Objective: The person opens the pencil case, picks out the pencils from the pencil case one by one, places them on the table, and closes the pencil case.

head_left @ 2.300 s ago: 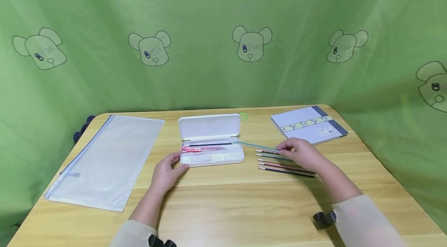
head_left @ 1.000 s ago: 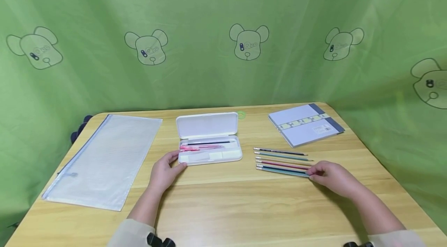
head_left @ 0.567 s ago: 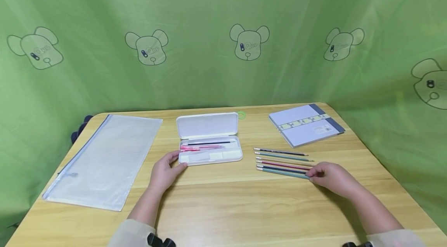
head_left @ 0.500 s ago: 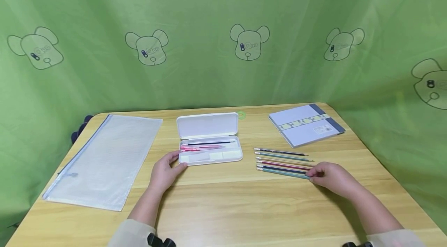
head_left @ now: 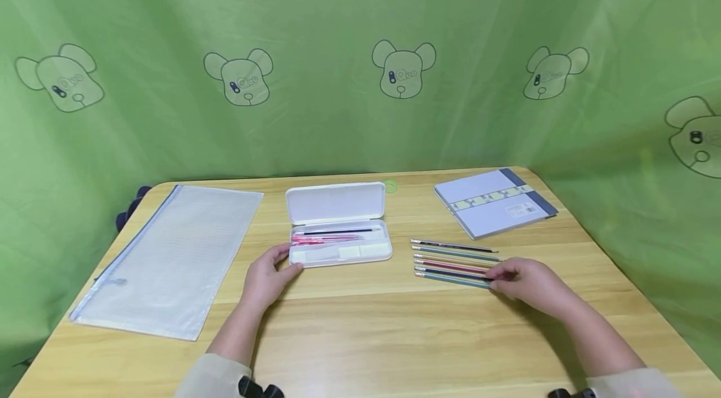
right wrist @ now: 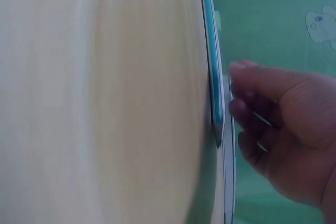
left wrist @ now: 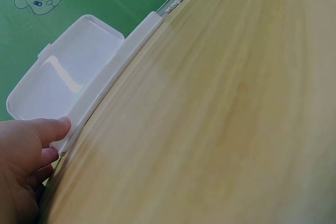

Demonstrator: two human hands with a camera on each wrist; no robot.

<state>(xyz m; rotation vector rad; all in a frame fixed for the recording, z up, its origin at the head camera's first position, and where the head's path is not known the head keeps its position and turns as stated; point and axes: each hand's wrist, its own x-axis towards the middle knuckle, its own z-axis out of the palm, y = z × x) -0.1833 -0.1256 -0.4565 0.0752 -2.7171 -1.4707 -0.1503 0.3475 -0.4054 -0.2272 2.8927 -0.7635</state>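
Observation:
A white pencil case (head_left: 368,252) lies with its lid raised, holding a dark pencil (head_left: 338,232), pink pens (head_left: 327,238) and whitish pieces in front. My left hand (head_left: 266,279) grips its left front corner; in the left wrist view the thumb (left wrist: 55,128) presses on the rim. To the right, several pencils lie side by side, eraser ends towards the case, a teal pencil (head_left: 450,280) nearest me. My right hand (head_left: 529,282) is over their pointed ends. In the right wrist view its loosely bent fingers (right wrist: 241,109) stand apart from the teal pencil, holding nothing.
A mesh zip pouch (head_left: 169,260) lies flat on the left of the wooden table (head_left: 360,335). At the back right lies a pale notebook (head_left: 490,201) with a patterned band. A green curtain (head_left: 327,129) hangs behind the table.
My right hand brought the teal pencil from over the case to the front of the row and let it go. It has since shifted slightly left. My left hand stayed at the case.

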